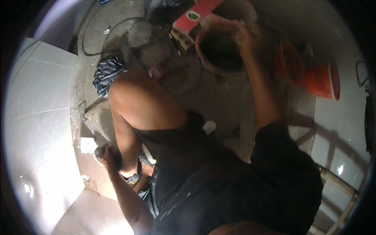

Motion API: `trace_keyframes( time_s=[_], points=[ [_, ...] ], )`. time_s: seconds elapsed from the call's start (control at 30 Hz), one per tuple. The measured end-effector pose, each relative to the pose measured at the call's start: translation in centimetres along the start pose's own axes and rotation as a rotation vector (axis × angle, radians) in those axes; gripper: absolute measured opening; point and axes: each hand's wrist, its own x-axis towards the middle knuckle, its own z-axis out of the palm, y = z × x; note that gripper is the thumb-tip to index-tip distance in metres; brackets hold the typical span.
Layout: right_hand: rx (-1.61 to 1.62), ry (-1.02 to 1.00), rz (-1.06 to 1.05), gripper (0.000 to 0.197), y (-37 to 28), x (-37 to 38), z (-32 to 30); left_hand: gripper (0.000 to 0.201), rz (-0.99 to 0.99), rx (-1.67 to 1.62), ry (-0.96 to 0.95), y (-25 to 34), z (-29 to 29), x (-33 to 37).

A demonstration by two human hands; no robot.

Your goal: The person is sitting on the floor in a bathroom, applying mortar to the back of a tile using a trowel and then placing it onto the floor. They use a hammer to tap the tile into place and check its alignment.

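Observation:
My left hand [103, 155] is closed around a dark object low by the left wall, beside my bent leg; the fingers cover most of it. A small white tile piece [88, 145] lies right against that hand. At the top, my right hand [247, 37] is at the right rim of a reddish bucket [200, 49] with a dark inside. Its fingers are smeared, so whether it grips the rim or something else does not show. Behind the bucket a red spirit level [184, 23] slants across another round container.
A hammer [82, 111] and a striped cloth [105, 76] lie along the left tiled wall [43, 98]. Beside the bucket is a holed brick [182, 41]; a pink ring-shaped item [156, 71] sits nearer. An orange bucket [323, 82] lies tipped at right, above a wooden ladder [338, 182].

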Motion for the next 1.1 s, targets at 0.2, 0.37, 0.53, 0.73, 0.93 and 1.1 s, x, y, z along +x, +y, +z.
trace_keyframes(
  time_s=[0.2, 0.37, 0.53, 0.73, 0.93, 1.1],
  points=[
    [-0.09, -0.072, -0.009, 0.036, -0.4, -1.3, 1.9, 0.028, 0.226, 0.098, 0.014, -4.2, -1.2, 0.7],
    [-0.214, -0.073, -0.103, 0.04, -2.3, -3.2, 2.1, 0.026, -0.063, 0.028, 0.048, 0.1, -1.9, -1.0],
    [-0.152, -0.058, -0.037, 0.022, -2.3, -4.2, 2.4, 0.027, -0.226, -0.119, 0.008, 1.7, -1.2, -1.1],
    [0.112, -0.102, 0.033, 0.026, -2.8, -3.2, 2.2, 0.028, -0.165, -0.086, 0.023, 1.8, -1.3, -1.1],
    [0.076, -0.051, 0.09, 0.031, -3.2, -1.8, 2.9, 0.028, -0.169, -0.123, 0.009, 0.3, -0.9, -0.1],
    [0.079, -0.018, 0.132, 0.024, -2.6, 0.2, 2.4, 0.026, -0.112, -0.045, 0.007, 0.3, -1.1, -0.2]
  ],
)
